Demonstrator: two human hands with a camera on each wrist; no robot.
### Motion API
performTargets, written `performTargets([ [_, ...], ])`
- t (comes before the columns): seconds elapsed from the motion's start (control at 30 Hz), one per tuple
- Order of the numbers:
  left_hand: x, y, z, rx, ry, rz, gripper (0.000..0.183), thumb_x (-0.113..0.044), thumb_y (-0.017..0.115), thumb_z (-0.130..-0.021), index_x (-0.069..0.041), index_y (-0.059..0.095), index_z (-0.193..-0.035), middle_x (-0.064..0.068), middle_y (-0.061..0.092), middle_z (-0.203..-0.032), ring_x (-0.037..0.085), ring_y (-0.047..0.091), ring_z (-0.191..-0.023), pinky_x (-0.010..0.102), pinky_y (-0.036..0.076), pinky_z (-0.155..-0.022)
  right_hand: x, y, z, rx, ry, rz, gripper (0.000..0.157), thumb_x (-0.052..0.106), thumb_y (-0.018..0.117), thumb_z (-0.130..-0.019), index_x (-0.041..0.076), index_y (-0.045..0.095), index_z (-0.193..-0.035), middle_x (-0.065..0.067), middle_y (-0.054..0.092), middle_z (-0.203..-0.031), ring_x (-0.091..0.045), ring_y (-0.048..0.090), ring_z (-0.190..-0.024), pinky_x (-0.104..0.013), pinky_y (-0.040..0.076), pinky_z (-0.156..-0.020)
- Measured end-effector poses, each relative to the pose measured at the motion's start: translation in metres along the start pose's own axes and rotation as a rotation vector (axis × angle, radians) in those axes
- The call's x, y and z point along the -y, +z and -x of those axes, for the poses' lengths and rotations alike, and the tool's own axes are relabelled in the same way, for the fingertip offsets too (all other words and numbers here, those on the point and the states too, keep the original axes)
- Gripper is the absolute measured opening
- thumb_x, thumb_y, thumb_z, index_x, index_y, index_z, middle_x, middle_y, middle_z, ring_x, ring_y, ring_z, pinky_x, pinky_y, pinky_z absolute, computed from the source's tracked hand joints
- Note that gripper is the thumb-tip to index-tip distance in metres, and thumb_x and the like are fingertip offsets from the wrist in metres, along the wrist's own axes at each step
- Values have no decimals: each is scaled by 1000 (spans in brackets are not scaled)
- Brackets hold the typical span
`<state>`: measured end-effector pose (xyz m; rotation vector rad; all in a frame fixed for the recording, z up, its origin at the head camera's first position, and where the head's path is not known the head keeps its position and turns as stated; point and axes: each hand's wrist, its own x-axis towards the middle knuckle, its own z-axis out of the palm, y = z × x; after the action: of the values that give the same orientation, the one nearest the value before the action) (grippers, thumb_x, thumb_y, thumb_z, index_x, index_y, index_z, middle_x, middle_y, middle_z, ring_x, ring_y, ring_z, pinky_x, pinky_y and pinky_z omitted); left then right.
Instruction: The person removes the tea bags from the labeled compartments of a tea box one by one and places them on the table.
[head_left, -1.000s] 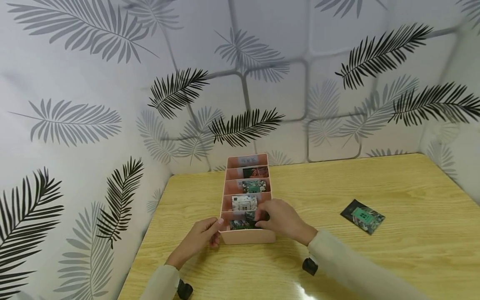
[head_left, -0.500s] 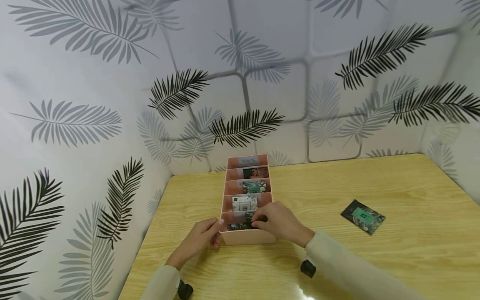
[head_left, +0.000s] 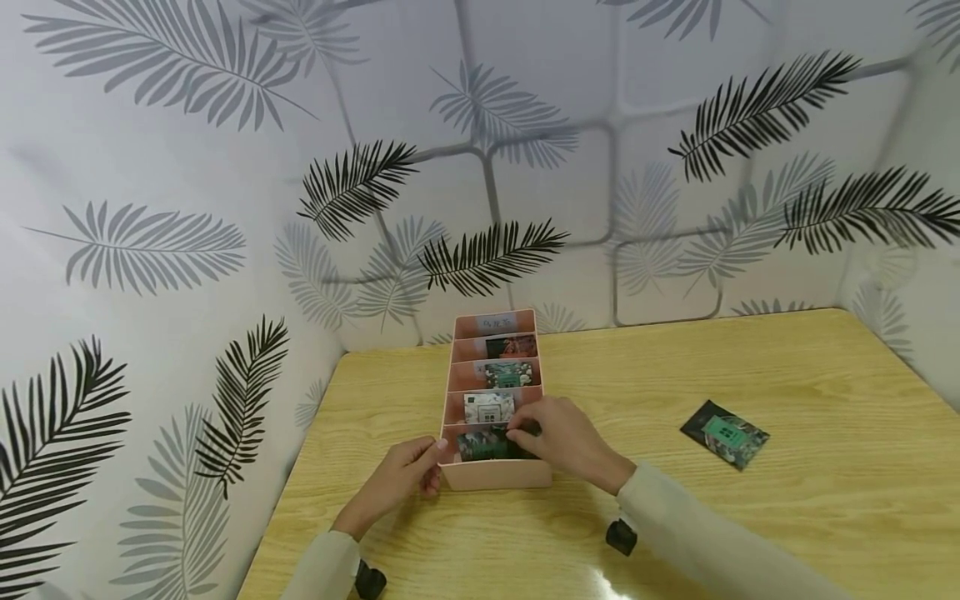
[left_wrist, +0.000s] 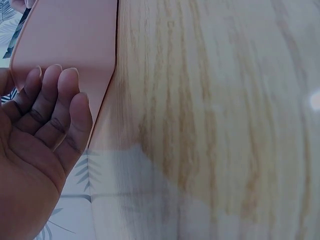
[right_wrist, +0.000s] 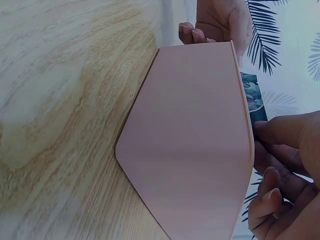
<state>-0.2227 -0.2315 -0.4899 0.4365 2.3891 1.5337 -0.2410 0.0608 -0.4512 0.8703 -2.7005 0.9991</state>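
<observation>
Head view, centre of frame: pink box point(head_left: 495, 476). Pale label point(head_left: 496, 322) in its rearmost compartment bears a row of dark characters, apparently Chinese; too small to read surely. White packet point(head_left: 489, 408), lower down: dark print on the front, illegible. Loose packet point(head_left: 742, 447), right of frame: green label point(head_left: 724, 431) with pale characters, also unreadable at this size.

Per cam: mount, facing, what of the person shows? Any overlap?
Head: on the head, forward and down at pink box and table; left hand, right hand, sleeves show.
Left wrist: worn there, facing the box and table; left hand's palm and fingers show.
Right wrist: worn there, facing the box's near wall; right hand, plus left hand beyond.
Both wrist views share the box and table.
</observation>
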Motion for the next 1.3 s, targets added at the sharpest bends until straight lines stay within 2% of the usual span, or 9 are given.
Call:
performTargets([
  [0.2,2,1,-1,-4,-11,-4,51,-45,47,-110,1,60,-91,18,65,-80,21,62,-66,41,61,-65,-3,-5,2,-24,-3,-51,6,20,77,-95,14,79,-94,7,74,-87,-3,63,-71,-25,53,-64],
  [0.37,2,1,-3,-6,-18,-3,50,-46,47,-110,-2,61,-91,20,65,-82,20,61,-67,43,61,-66,-7,-10,2,-30,3,-63,4,19,76,-96,16,79,-96,8,73,-87,-2,52,-58,-24,46,-55],
  [0.63,2,2,-4,-2,-6,1,50,-47,47,-109,-2,61,-91,13,65,-79,20,61,-67,42,60,-64,-9,-20,4,-72,-17,-74,6,19,74,-98,17,79,-99,11,72,-85,-6,43,-56,-25,37,-52],
  [0.93,3,1,-4,-3,13,-21,48,-43,46,-111,-1,62,-92,16,65,-79,20,62,-66,41,61,-63,-11,-33,6,-118,28,-84,10,23,72,-99,17,80,-103,10,73,-88,-9,41,-53,-26,34,-51],
  [1.13,3,1,-3,0,1,-10,49,-45,47,-110,-2,61,-91,15,65,-78,19,61,-65,41,60,-63,-17,-39,8,-183,21,-57,8,22,74,-98,17,80,-101,9,73,-87,-9,41,-55,-26,34,-52],
  [1.3,4,1,-2,0,2,-6,48,-44,47,-110,-2,62,-92,16,65,-79,22,61,-66,42,60,-63,-20,-43,10,-200,23,-47,9,23,75,-98,17,80,-102,9,73,-87,-9,41,-56,-27,35,-53],
])
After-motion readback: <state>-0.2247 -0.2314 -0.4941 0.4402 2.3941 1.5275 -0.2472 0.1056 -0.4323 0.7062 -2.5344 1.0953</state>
